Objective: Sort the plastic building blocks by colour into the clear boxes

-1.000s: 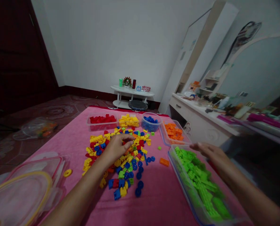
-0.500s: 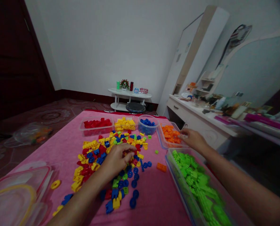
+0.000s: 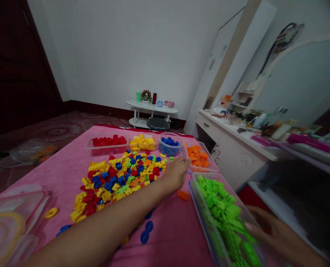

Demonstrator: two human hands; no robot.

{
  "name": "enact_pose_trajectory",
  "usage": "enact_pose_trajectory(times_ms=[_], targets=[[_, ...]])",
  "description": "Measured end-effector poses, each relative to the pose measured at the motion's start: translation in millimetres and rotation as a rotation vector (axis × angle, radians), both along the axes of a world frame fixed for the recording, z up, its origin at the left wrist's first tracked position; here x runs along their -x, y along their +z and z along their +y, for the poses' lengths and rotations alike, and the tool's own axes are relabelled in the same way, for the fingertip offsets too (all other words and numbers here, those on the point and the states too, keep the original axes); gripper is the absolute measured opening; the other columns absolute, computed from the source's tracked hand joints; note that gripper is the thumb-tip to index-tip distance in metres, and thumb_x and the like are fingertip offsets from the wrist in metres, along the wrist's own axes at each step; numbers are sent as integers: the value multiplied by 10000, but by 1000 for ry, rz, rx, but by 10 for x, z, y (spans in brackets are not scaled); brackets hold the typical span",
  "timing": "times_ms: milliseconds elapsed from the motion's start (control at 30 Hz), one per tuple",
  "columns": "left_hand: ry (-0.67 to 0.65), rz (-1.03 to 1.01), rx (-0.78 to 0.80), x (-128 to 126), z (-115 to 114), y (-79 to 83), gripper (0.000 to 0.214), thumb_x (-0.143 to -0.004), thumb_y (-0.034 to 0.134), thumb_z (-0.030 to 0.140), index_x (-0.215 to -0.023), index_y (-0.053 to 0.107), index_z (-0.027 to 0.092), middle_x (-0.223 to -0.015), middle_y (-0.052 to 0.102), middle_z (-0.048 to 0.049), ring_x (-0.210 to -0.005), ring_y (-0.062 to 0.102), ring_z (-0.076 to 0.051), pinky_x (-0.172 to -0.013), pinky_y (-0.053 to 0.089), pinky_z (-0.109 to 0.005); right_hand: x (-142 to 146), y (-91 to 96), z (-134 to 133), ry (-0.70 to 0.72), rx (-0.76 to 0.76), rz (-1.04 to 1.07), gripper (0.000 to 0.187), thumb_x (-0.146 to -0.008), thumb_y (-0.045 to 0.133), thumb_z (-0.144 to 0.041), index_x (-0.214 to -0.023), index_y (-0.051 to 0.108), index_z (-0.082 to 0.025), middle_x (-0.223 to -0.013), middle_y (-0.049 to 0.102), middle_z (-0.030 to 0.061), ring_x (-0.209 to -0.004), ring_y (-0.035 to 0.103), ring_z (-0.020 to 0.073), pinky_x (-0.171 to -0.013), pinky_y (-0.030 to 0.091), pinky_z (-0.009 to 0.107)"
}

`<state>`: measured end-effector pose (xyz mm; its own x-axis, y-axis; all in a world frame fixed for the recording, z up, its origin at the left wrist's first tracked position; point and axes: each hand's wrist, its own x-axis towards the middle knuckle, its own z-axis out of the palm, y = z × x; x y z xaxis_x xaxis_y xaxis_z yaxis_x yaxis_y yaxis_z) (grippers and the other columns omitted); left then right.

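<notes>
While our left hand (image 3: 176, 173) sits just left of the far end of the green-brick box (image 3: 208, 222), its fingers curl at the edge of the orange-brick box (image 3: 212, 158) beyond, and we cannot tell whether they grip anything. Our right hand (image 3: 273, 231), well apart from it, is by the green-brick box's right wall, thumb and fingers parted; contact is unclear. Left of the green-brick box, we have a loose orange brick (image 3: 183, 195) near its wall and, farther across the pink cloth (image 3: 178, 233), the mixed brick pile (image 3: 120, 181).
</notes>
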<state>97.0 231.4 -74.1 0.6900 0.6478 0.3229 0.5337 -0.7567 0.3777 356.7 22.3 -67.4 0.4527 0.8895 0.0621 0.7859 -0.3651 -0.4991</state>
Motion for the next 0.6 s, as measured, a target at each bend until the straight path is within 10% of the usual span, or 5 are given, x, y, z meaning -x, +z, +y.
enact_pose_trajectory(times_ms=[600], targets=[[11, 117, -9, -562, 383, -395, 412, -737, 613, 210, -1132, 527, 129, -998, 634, -159, -951, 596, -291, -771, 497, -361, -101, -331, -39, -44, 69, 266, 455, -496, 528, -494, -816, 713, -229, -1000, 700, 113, -1000, 623, 350, -847, 519, 382]])
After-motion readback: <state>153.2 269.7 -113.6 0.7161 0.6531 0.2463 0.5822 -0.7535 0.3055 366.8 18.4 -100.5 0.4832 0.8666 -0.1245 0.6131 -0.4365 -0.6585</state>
